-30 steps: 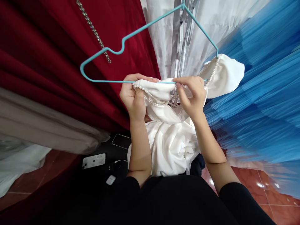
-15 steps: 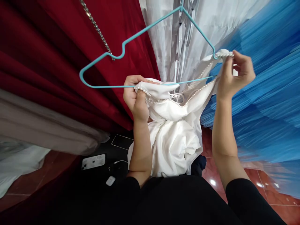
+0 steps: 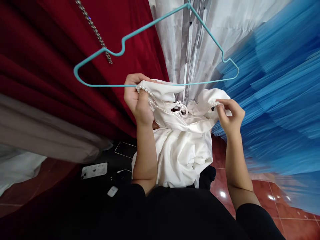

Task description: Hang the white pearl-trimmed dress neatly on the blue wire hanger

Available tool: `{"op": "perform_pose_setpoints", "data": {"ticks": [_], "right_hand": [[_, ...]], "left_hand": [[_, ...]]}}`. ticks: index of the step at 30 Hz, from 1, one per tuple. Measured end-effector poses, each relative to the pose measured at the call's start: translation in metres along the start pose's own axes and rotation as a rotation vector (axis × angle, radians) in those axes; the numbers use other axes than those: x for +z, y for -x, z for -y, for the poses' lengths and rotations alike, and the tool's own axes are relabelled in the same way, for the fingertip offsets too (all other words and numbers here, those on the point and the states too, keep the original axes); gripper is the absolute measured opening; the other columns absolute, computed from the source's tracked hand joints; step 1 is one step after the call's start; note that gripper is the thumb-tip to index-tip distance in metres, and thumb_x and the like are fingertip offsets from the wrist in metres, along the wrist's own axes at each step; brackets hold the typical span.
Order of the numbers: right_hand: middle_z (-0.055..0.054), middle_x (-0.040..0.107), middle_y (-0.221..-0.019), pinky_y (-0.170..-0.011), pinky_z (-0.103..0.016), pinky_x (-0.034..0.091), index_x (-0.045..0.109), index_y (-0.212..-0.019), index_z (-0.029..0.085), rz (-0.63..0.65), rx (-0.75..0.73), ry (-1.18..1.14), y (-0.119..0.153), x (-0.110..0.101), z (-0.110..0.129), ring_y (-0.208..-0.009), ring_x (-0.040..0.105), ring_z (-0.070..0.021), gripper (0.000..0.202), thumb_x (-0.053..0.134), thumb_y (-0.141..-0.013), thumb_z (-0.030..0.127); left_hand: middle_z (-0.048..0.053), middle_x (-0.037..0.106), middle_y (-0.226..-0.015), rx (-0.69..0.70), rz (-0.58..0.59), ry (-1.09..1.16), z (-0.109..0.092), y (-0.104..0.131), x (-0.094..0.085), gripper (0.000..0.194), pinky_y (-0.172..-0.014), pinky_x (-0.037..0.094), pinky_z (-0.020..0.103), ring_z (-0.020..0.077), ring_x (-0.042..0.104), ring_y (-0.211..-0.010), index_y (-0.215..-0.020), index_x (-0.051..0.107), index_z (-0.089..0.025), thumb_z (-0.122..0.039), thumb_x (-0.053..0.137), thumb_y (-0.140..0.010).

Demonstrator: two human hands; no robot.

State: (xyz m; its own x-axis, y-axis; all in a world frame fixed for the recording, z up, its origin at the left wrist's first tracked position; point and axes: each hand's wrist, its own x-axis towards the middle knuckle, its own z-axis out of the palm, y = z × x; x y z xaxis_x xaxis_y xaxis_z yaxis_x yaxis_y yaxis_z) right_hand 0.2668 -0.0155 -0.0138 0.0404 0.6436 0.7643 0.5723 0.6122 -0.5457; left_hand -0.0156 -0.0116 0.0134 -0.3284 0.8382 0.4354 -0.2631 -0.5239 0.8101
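A light-blue hanger [image 3: 147, 25] hangs in front of me, its right end bare. My left hand [image 3: 140, 100] grips one pearl-edged side of a white dress [image 3: 185, 153] together with the hanger's bottom bar. Lower and to the right, my right hand [image 3: 231, 116] pinches the other pearl-edged side of the dress, below the bar and apart from the hanger. Between my hands the neckline sags, with white loops at its middle. The skirt lies bunched on my lap.
Red fabric [image 3: 140, 50] hangs at the left with a beaded strand [image 3: 96, 31]. Blue tulle [image 3: 282, 100] hangs at the right, white fabric and metal rails behind. A phone [image 3: 94, 170] and a white case [image 3: 112, 191] lie at the lower left.
My right hand has moved down and left with its side of the dress, which has come off the hanger's right end. My left hand and the hanger have shifted slightly left and up.
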Motion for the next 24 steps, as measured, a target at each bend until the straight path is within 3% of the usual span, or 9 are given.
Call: {"op": "perform_pose_setpoints", "data": {"ticks": [3, 6, 11, 13, 17, 19, 22, 24], "right_hand": [[-0.002, 0.07, -0.105, -0.086, -0.045, 0.058, 0.078, -0.102, 0.034, 0.069, -0.232, 0.041, -0.011, 0.012, 0.018, -0.1, 0.069, -0.0207, 0.014, 0.067, -0.093, 0.034], [-0.002, 0.07, -0.108, -0.099, -0.052, 0.055, 0.077, -0.106, 0.034, 0.053, -0.323, 0.054, -0.03, 0.028, 0.028, -0.106, 0.067, -0.0224, 0.016, 0.064, -0.097, 0.036], [-0.003, 0.066, -0.103, -0.103, -0.059, 0.05, 0.077, -0.104, 0.034, -0.029, -0.323, 0.062, -0.038, 0.05, 0.033, -0.105, 0.063, -0.0245, 0.018, 0.063, -0.098, 0.043], [-0.003, 0.065, -0.106, -0.104, -0.062, 0.047, 0.078, -0.101, 0.033, -0.062, -0.34, 0.107, -0.036, 0.053, 0.033, -0.109, 0.061, -0.0267, 0.021, 0.061, -0.098, 0.046], [-0.001, 0.072, -0.107, -0.1, -0.057, 0.045, 0.078, -0.102, 0.036, -0.153, -0.489, 0.096, -0.035, 0.047, 0.035, -0.112, 0.057, -0.0285, 0.017, 0.064, -0.096, 0.042], [0.001, 0.075, -0.104, -0.103, -0.057, 0.043, 0.076, -0.105, 0.036, -0.069, -0.47, 0.079, -0.037, 0.043, 0.038, -0.111, 0.059, -0.0275, 0.017, 0.062, -0.099, 0.041], [0.001, 0.074, -0.097, -0.107, -0.058, 0.041, 0.075, -0.104, 0.033, 0.136, -0.328, 0.118, -0.042, 0.036, 0.046, -0.103, 0.065, -0.0248, 0.024, 0.055, -0.103, 0.046], [0.0, 0.072, -0.089, -0.105, -0.056, 0.043, 0.075, -0.1, 0.031, 0.19, -0.286, 0.15, -0.05, 0.032, 0.051, -0.097, 0.065, -0.0239, 0.027, 0.055, -0.102, 0.049]], "left_hand": [[0.003, 0.065, -0.091, 0.216, -0.042, 0.0, 0.005, -0.001, 0.002, 0.023, -0.084, 0.058, 0.034, 0.0209, 0.07, -0.089, -0.099, 0.057, -0.025, -0.047, 0.065, -0.097], [0.003, 0.064, -0.086, 0.331, -0.056, 0.038, 0.006, 0.002, 0.007, 0.017, -0.08, 0.055, 0.033, 0.0188, 0.067, -0.079, -0.097, 0.057, -0.023, -0.04, 0.063, -0.097], [0.004, 0.065, -0.088, 0.252, -0.041, 0.01, 0.002, 0.006, 0.007, 0.021, -0.085, 0.052, 0.036, 0.0235, 0.069, -0.088, -0.098, 0.058, -0.024, -0.042, 0.068, -0.093], [0.004, 0.065, -0.088, 0.224, -0.033, 0.009, 0.003, 0.006, 0.004, 0.024, -0.089, 0.053, 0.037, 0.0254, 0.07, -0.095, -0.098, 0.057, -0.025, -0.046, 0.068, -0.093], [0.004, 0.065, -0.09, 0.171, -0.05, -0.011, 0.01, 0.006, 0.003, 0.029, -0.094, 0.055, 0.038, 0.0272, 0.071, -0.105, -0.1, 0.056, -0.024, -0.05, 0.067, -0.092], [0.004, 0.065, -0.09, 0.158, -0.066, -0.009, 0.014, 0.006, 0.004, 0.028, -0.097, 0.057, 0.04, 0.0276, 0.072, -0.107, -0.1, 0.056, -0.023, -0.048, 0.066, -0.092], [0.004, 0.066, -0.089, 0.126, -0.074, -0.002, 0.017, 0.007, 0.005, 0.025, -0.098, 0.057, 0.039, 0.0275, 0.073, -0.11, -0.099, 0.056, -0.022, -0.044, 0.065, -0.092], [0.005, 0.068, -0.09, 0.079, -0.049, -0.007, 0.017, 0.009, 0.005, 0.026, -0.099, 0.057, 0.038, 0.0276, 0.073, -0.112, -0.099, 0.056, -0.021, -0.044, 0.065, -0.092]]}}
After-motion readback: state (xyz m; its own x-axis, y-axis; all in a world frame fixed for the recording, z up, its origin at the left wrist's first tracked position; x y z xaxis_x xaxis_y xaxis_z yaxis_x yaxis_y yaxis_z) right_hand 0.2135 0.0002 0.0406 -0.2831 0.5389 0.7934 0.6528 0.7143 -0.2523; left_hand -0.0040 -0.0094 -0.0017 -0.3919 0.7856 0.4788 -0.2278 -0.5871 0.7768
